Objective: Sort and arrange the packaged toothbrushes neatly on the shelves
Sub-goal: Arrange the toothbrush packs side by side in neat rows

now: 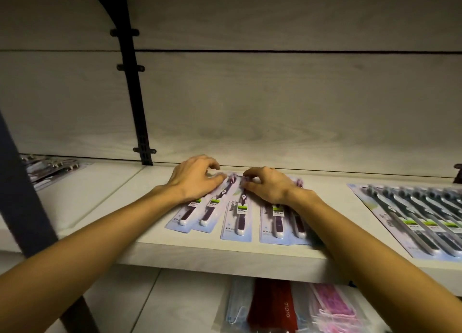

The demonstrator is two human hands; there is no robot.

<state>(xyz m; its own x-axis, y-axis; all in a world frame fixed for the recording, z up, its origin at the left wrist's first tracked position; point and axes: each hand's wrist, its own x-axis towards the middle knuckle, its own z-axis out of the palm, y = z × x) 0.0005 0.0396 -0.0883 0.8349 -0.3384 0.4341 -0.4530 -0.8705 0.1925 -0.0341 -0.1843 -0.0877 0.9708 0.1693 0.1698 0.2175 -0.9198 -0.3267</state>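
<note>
Lower shelf, nearest: bagged face masks (pixel 322 310), blue, pink and one dark red pack, stacked below the work level; not part of the sort.

Shelf (pixel 105 202), pale board: working surface at about chest reach, both forearms extended over its front edge.

Purple packs (pixel 236 215), centre: five or so carded toothbrushes lying flat, handles toward the person, heads toward the back wall. The left two slant and overlap; the right ones sit nearly square. Likely mid-alignment, fanned so each card stays visible.

Left hand (pixel 193 178): fingers curled down onto the top ends of the slanted packs, pressing or pinching; whether it truly grips cannot be told.

Right hand (pixel 268 183): fingertips bent onto the top edge of the middle packs, just beside the left hand; appears to nudge rather than lift.

Grey packs (pixel 410 220), right: a tidy overlapped row, well apart, apparently already sorted by colour.

Far-left packs (pixel 47 168): loose heap in shadow, seemingly unsorted.

Bracket (pixel 132 92): dark upright on the back wall.
</note>
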